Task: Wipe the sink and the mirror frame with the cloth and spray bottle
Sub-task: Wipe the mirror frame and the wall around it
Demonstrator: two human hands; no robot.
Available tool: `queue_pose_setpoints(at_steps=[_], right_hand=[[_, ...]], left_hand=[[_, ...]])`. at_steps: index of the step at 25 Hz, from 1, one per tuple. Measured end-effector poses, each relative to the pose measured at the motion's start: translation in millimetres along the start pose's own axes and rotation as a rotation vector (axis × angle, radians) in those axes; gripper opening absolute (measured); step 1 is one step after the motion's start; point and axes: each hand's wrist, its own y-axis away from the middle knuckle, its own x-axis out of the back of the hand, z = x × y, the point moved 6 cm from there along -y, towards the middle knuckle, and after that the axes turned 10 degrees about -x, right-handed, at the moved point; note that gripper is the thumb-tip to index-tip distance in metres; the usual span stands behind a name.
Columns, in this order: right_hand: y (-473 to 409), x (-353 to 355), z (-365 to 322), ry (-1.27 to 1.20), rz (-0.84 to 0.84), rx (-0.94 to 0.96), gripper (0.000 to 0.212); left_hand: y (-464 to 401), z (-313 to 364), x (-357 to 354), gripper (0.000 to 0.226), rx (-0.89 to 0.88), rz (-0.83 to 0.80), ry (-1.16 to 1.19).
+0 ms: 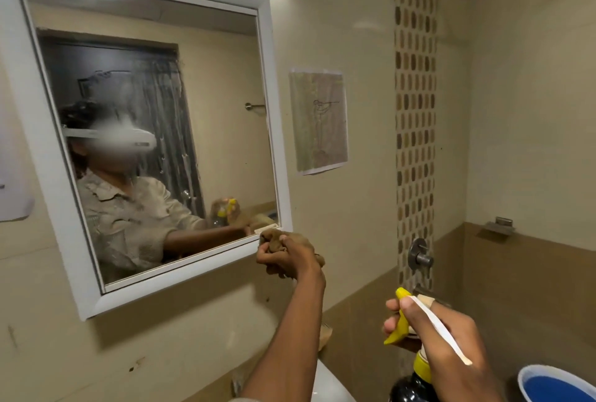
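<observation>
Spray bottle (408,359) stands upright, nozzle toward 10 o'clock, grasped by right hand (442,340); left hand (287,256) clenches cloth (272,240) on mirror frame (180,276).

The white ceramic sink (325,384) shows only a sliver of rim, the rest hidden behind the forearm and cut by the bottom edge. The dark spray bottle with the yellow trigger head (407,384) loses its body there too. The blue plastic bucket (554,384) is cropped at the corner. The white-framed mirror's (38,131) left side runs off the picture, and the face reflected in it is blurred.
</observation>
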Motion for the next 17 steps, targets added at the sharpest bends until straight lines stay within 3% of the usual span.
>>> queue_pose_setpoints(at_steps=[9,11,14,17], right_hand=[[-26,34,1,0.023,0.131,0.026,0.028],[-36,35,0,0.007,0.13,0.02,0.026],[-55,23,-3,-0.011,0.096,0.002,0.025],[-71,-1,-12,-0.003,0.063,-0.001,0.023]], left_hand=[[17,-18,-57,0.039,0.299,-0.057,0.04],[19,-29,-60,0.035,0.393,-0.272,0.03],[28,-28,-62,0.027,0.443,-0.836,0.038],[15,-13,-43,0.018,0.283,-0.907,-0.102]])
